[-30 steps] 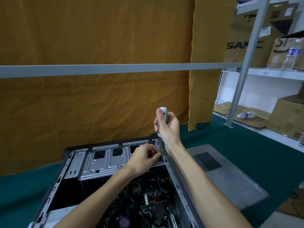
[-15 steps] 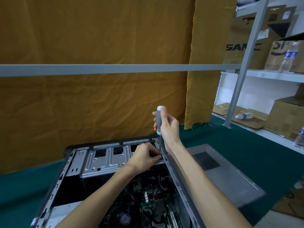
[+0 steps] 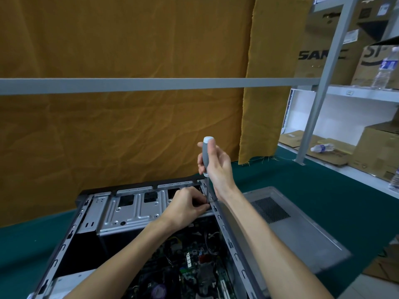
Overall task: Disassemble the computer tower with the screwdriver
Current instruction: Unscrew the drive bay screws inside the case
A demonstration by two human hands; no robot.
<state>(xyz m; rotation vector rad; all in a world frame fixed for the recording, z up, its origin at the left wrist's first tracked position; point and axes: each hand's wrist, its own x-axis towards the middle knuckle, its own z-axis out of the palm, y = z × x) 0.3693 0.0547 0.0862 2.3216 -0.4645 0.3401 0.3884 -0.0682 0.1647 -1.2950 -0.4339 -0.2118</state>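
Observation:
The open computer tower [image 3: 129,212] lies on its side on the green table, its motherboard [image 3: 190,268] exposed below a silver drive cage. My right hand [image 3: 218,167] grips the grey and white handle of the screwdriver [image 3: 206,156], which stands upright with its shaft running down to the cage's far right corner. My left hand [image 3: 185,206] sits at that corner, fingers curled and pinching around the screwdriver's tip. The tip and any screw are hidden behind those fingers.
The removed grey side panel [image 3: 287,225] lies flat to the right of the tower. A grey bar [image 3: 129,85] crosses in front of a mustard curtain. Shelves on the right hold cardboard boxes [image 3: 380,152] and water bottles [image 3: 322,147].
The screwdriver handle has turned a little in my right hand, and my fingers have shifted on it. My left hand stays at the tip.

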